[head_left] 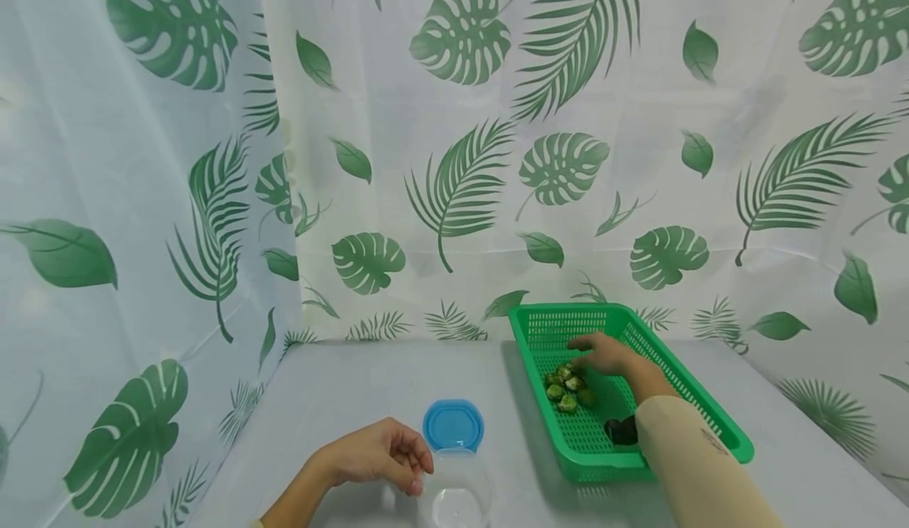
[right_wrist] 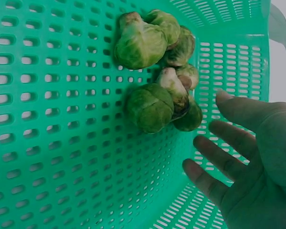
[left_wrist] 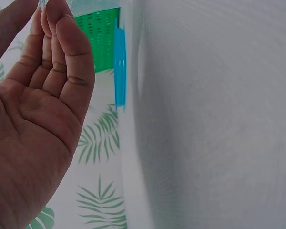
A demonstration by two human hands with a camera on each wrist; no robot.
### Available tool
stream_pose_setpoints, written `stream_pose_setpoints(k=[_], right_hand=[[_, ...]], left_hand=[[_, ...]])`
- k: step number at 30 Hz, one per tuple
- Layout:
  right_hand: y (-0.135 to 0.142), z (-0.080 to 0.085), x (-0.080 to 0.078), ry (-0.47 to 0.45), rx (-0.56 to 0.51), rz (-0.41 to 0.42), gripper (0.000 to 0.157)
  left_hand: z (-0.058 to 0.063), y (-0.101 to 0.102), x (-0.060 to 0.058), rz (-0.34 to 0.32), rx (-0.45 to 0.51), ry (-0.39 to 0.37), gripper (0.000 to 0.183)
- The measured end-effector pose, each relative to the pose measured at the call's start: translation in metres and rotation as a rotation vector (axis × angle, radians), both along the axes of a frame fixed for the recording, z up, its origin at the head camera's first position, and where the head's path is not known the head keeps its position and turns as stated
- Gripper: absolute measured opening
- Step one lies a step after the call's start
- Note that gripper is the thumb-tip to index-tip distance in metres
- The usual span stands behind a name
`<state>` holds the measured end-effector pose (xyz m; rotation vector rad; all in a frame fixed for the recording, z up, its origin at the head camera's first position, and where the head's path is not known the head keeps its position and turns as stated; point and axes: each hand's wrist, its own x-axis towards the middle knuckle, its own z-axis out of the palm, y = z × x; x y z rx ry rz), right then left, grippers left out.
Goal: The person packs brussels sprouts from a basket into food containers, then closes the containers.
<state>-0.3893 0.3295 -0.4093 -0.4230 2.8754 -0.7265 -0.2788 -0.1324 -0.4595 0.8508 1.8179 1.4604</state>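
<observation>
Several Brussels sprouts point(right_wrist: 150, 107) lie in a cluster inside a green perforated plastic basket point(head_left: 685, 390). Over the basket, right beside the sprouts, my right hand point(head_left: 604, 354) reaches in. In the right wrist view its fingers point(right_wrist: 224, 157) are spread and hold nothing. My left hand point(head_left: 379, 457) pinches the left rim of a clear round plastic container point(head_left: 454, 504) between thumb and fingers. In the left wrist view only a sliver of that container shows at the fingertips. A blue round lid point(head_left: 453, 425) lies on the table just behind the container.
The basket stands on the right of a pale table point(head_left: 341, 386), its far end close to the back curtain. White curtains point(head_left: 461, 283) with green leaf prints hang behind and to the left. Something dark point(head_left: 621, 431) shows below my right wrist.
</observation>
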Motion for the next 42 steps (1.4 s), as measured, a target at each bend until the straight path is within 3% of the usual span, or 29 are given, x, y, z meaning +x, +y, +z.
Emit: stream_pose_setpoints(k=[9, 22, 35, 38, 42], right_hand=[[0.001, 0.002, 0.005, -0.048, 0.068, 0.091, 0.042], [0.003, 0.001, 0.002, -0.077, 0.05, 0.035, 0.031], [-0.002, 0.006, 0.011, 0.04, 0.116, 0.004, 0.007], [-0.003, 0.006, 0.009, 0.037, 0.14, 0.002, 0.009], [-0.002, 0.002, 0.004, 0.032, 0.157, 0.002, 0.027]], left_hand=[[0.0, 0.001, 0.001, 0.006, -0.004, -0.009, 0.032], [0.001, 0.0, 0.001, 0.007, -0.008, 0.003, 0.033], [0.003, 0.001, 0.002, 0.009, -0.02, 0.009, 0.033], [0.003, 0.0, 0.001, 0.007, -0.02, 0.014, 0.033], [0.002, 0.001, 0.0, 0.011, -0.029, 0.029, 0.034]])
